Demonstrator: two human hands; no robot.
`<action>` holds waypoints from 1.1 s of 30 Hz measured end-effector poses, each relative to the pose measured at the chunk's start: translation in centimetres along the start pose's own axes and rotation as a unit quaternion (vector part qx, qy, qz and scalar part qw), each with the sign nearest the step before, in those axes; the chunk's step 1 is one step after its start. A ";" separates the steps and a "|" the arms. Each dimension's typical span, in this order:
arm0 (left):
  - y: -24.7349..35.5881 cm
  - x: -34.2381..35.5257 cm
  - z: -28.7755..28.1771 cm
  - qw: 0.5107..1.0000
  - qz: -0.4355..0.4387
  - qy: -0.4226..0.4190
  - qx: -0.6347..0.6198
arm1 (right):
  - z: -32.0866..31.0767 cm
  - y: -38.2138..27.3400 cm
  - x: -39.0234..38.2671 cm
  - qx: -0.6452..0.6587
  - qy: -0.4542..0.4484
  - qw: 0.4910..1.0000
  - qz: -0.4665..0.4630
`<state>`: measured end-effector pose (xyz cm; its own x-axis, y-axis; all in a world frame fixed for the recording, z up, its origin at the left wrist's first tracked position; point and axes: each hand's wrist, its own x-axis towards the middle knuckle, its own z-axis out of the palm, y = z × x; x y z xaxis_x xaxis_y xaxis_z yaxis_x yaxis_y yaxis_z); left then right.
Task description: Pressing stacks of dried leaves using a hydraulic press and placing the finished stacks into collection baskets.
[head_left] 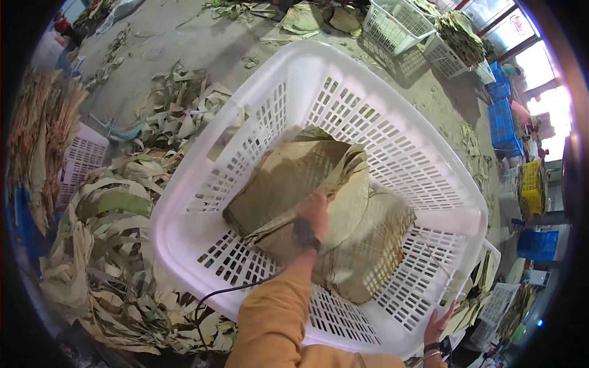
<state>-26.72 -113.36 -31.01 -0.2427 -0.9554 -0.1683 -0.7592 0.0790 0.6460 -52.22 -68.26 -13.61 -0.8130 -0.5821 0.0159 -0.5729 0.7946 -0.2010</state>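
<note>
A large white plastic basket (325, 64) with slotted walls fills the middle of the head view, holding flat, folded bundles of dried leaves (270, 184). My left hand (313, 211), with a black device and cable at the wrist, grips the upper bundle at its folded edge; the fingertips are partly hidden and blurred. A second, rounded bundle (374, 251) lies lower right in the basket, dappled with light. My right hand (435, 328) holds the basket's rim at the lower right, wearing something on its wrist.
Loose leaf scraps (104, 257) heap left of the basket, beside a leaf stack (46, 141) and a pale crate (83, 159). More white crates (396, 24) with leaves stand behind. Along the right are blue crates (503, 129), a yellow crate (534, 187) and a partly visible person (521, 113).
</note>
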 end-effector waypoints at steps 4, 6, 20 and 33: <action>-3.1 6.8 -0.8 0.996 -0.075 -0.055 0.006 | -0.6 -0.7 -0.4 0.006 -0.001 1.000 0.021; -7.3 10.0 -0.4 0.966 0.063 0.230 0.098 | -0.4 -0.8 -0.5 0.019 -0.011 1.000 0.018; -1.0 -1.0 -5.6 0.857 0.502 -0.027 0.118 | -0.6 -1.9 -0.3 0.019 -0.019 1.000 0.015; 13.2 2.5 -18.9 0.851 0.086 -0.119 -0.505 | -1.3 -1.6 0.0 0.029 0.025 0.999 -0.033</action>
<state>-25.95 -120.06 -8.88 -0.5036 -0.8607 -0.0747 0.1768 -0.1873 0.9663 -51.40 -69.32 -11.97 -0.7786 -0.6223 0.0805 -0.6197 0.7426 -0.2540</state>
